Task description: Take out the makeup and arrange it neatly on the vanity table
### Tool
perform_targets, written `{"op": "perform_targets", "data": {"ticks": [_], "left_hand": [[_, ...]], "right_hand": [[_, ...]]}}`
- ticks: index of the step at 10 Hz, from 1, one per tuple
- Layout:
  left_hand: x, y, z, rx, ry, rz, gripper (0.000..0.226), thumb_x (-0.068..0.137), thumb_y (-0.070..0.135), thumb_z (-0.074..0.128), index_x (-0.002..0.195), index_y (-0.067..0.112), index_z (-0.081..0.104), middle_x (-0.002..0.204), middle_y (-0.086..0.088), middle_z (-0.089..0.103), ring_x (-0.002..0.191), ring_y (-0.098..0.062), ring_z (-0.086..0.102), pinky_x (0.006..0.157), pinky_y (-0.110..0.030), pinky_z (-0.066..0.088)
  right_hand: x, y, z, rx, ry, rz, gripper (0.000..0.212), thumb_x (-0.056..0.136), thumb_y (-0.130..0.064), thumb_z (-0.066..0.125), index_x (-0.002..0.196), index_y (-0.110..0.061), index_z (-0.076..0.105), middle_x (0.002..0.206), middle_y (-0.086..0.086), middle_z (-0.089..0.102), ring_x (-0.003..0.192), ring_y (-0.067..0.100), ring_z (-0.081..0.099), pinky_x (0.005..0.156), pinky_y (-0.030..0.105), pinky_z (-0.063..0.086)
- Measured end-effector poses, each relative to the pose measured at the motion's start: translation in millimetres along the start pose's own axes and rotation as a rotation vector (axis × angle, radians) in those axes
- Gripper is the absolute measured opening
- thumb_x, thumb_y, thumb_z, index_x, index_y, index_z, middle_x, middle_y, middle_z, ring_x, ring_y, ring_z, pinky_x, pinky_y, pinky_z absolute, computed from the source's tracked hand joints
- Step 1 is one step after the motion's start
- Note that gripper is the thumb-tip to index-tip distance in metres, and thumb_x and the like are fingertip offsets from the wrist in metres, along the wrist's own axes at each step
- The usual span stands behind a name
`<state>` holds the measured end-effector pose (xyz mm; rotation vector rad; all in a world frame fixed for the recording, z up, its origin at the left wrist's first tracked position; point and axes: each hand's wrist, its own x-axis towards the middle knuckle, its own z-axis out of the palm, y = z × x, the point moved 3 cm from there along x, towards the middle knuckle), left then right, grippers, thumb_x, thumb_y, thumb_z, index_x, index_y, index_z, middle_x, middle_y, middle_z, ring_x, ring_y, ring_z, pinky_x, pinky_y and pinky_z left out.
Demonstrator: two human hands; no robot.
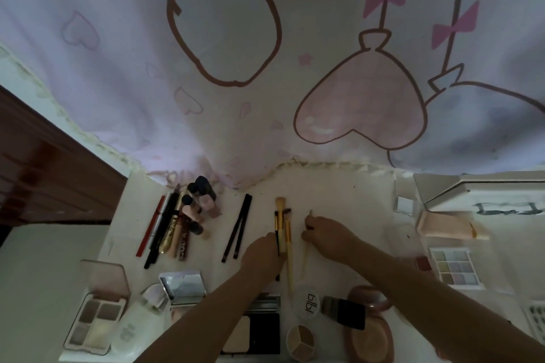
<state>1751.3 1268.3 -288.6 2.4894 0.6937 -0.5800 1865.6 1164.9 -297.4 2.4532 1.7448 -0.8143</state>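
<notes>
Now my left hand (261, 255) rests on the brushes (283, 230) mid-surface, fingers hidden; my right hand (323, 230) pinches a thin pale brush (305, 256) beside them. Light, stiff, prone to rolling; I'd grip the handles, sparing soft bristles.

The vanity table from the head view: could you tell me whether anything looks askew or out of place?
Mostly tidy. The two dark pencils lie at a slant, converging toward their far ends, unlike the packed pencil row to the left. The right hand pinches a pale brush set apart from the brush group that the left hand touches.
</notes>
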Motion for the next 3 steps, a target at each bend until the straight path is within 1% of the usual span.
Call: {"op": "perform_targets", "data": {"ticks": [1,2,3], "left_hand": [[0,3,1,-0.027,-0.036,0.024,0.027,0.095,0.029,0.042,0.108,0.006,0.049,0.107,-0.013,0.06,0.095,-0.025,0.059,0.067,-0.026,0.041],[3,-3,-1,0.016,0.046,0.026,0.026,0.097,0.026,0.036,0.104,0.007,0.052,0.106,-0.01,0.06,0.094,-0.021,0.058,0.07,-0.027,0.042],[5,-11,-4,0.133,0.256,0.091,0.023,0.09,0.011,0.045,0.111,0.007,0.055,0.113,-0.008,0.056,0.101,-0.018,0.054,0.078,-0.02,0.041]], "right_hand": [[0,-5,3,0.002,0.042,0.001,0.037,0.097,-0.012,0.033,0.132,-0.01,0.044,0.129,0.009,0.047,0.116,0.021,0.043,0.093,0.032,0.036],[-1,-3,6,0.083,0.15,-0.008,0.039,0.096,-0.01,0.034,0.134,-0.012,0.043,0.13,0.007,0.048,0.116,0.017,0.044,0.095,0.027,0.033],[-8,2,2,0.198,0.171,0.047,0.039,0.095,-0.012,0.037,0.134,-0.011,0.043,0.129,0.008,0.048,0.116,0.019,0.044,0.096,0.021,0.031]]}}
